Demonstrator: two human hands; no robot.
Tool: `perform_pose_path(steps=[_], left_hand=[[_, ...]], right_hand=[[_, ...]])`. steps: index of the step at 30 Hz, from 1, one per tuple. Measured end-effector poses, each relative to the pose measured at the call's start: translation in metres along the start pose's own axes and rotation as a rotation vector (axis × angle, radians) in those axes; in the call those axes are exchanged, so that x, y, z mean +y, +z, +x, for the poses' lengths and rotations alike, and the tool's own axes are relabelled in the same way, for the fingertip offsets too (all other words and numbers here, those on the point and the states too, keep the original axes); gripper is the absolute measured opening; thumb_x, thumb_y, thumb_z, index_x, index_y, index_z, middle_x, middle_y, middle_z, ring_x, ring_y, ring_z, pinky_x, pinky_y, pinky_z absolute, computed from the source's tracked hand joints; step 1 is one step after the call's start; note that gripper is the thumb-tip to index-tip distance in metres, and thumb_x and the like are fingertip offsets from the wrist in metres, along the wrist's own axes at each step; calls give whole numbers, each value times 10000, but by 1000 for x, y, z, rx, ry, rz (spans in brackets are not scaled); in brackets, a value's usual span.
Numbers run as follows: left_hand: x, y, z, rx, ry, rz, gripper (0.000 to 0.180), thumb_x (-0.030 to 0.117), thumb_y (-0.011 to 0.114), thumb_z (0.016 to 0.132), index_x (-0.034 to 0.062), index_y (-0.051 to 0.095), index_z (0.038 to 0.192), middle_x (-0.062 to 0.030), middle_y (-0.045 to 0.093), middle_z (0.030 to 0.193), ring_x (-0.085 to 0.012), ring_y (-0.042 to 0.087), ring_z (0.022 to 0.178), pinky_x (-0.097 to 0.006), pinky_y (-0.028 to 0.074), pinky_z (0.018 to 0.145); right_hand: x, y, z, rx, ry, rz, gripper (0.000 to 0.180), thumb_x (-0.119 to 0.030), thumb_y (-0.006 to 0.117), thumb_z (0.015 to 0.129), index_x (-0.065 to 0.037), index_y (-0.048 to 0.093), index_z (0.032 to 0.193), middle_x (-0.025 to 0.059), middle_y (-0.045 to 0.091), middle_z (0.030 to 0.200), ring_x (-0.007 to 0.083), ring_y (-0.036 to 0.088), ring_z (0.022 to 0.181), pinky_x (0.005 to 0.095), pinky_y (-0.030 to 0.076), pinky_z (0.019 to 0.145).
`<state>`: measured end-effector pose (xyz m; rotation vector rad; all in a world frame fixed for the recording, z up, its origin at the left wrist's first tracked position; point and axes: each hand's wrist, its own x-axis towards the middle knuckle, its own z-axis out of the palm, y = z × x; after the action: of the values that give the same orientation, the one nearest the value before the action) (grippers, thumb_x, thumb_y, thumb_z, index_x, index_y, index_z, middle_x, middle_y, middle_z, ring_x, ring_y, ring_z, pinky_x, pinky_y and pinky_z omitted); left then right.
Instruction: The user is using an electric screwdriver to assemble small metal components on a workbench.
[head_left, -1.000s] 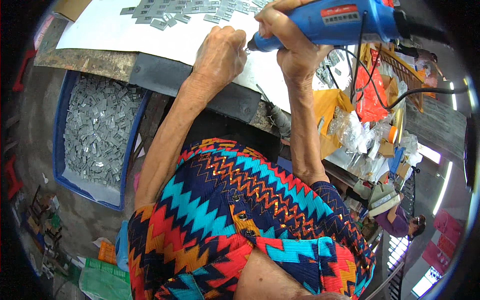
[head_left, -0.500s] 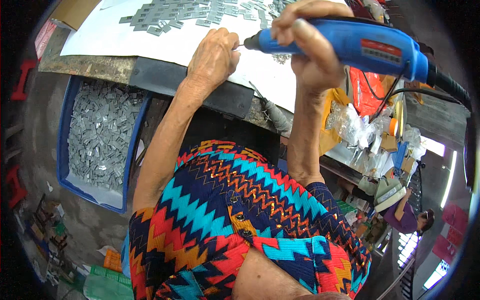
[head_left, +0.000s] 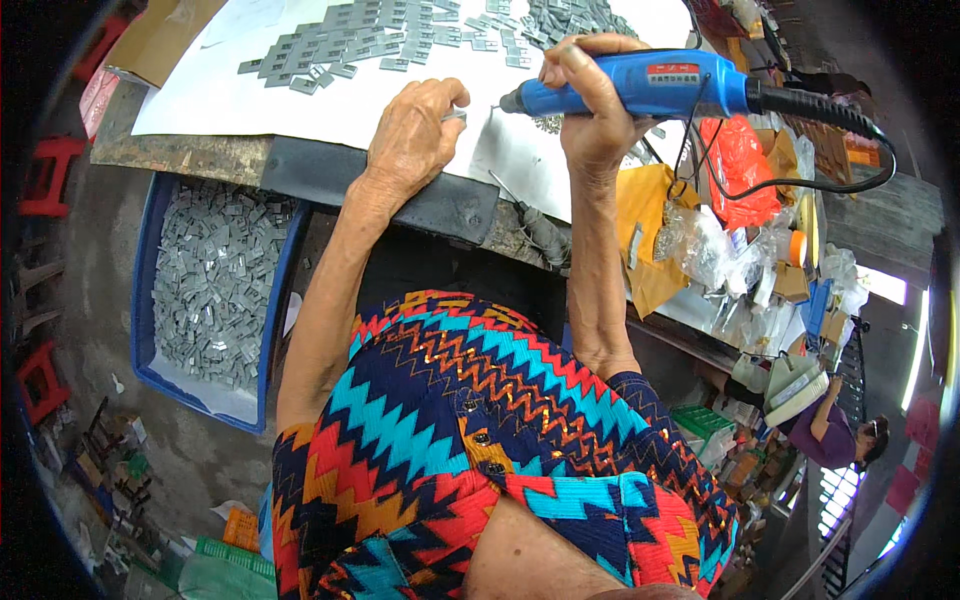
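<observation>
My left hand (head_left: 415, 135) is over the white sheet (head_left: 320, 107), thumb and fingers pinching a small grey piece (head_left: 455, 114) that they mostly hide. My right hand (head_left: 600, 115) wraps around a blue electric screwdriver (head_left: 665, 84) lying nearly level. Its thin bit points left toward the pinched piece, with a small gap between them. Beyond my hands, many flat grey pieces (head_left: 345, 42) are laid out in rows on the sheet, beside a loose heap of grey parts (head_left: 575, 20). A thin rod with a wrapped grey handle (head_left: 542, 238) lies at the table's near edge, between my forearms.
A blue bin (head_left: 142, 300) full of small grey pieces stands below the table at left. At right are a red plastic bag (head_left: 738, 170), brown paper (head_left: 645, 260) and clear bags (head_left: 715, 245). The screwdriver's black cable (head_left: 820, 110) loops rightward. Another person (head_left: 825, 435) is farther right.
The screwdriver has drawn away from my left hand; its bit reached those fingers before and now stands apart. My left fingers have opened slightly, showing the grey piece. The view has shifted a little.
</observation>
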<state>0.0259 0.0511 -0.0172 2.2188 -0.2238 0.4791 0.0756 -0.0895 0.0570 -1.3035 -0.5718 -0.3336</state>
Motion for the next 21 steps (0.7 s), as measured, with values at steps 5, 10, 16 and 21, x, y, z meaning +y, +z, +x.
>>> perform_pose_path(steps=[5, 10, 16, 21], left_hand=[[5, -15, -5, -5, -61, -74, 152, 61, 570, 744, 6, 588, 885, -84, 559, 752, -167, 531, 687, -282, 445, 647], [25, -58, -30, 247, -181, -170, 155, 12, 585, 731, 3, 604, 885, -86, 580, 759, -157, 546, 694, -255, 436, 638], [-6, -128, -110, 435, -442, -24, 125, 34, 588, 775, 19, 614, 896, -20, 574, 785, -85, 509, 715, -212, 408, 640], [-37, -145, -149, 451, -456, 452, 125, 29, 573, 787, 23, 618, 904, -43, 602, 845, -113, 534, 753, -233, 418, 675]], right_hand=[[0, -4, -1, 18, -37, 15, 114, 31, 540, 700, 47, 525, 813, 154, 563, 648, 187, 541, 558, 313, 462, 567], [-2, -14, -2, 36, 30, 169, 123, -5, 542, 714, 24, 512, 830, 163, 565, 693, 191, 512, 572, 357, 444, 584], [-9, -15, -8, 58, 129, 312, 155, -42, 527, 744, -18, 507, 896, 160, 566, 747, 197, 503, 609, 384, 425, 640], [-15, -11, -11, 69, 123, 340, 142, -60, 516, 755, -26, 513, 892, 148, 560, 749, 191, 492, 615, 384, 411, 646]])
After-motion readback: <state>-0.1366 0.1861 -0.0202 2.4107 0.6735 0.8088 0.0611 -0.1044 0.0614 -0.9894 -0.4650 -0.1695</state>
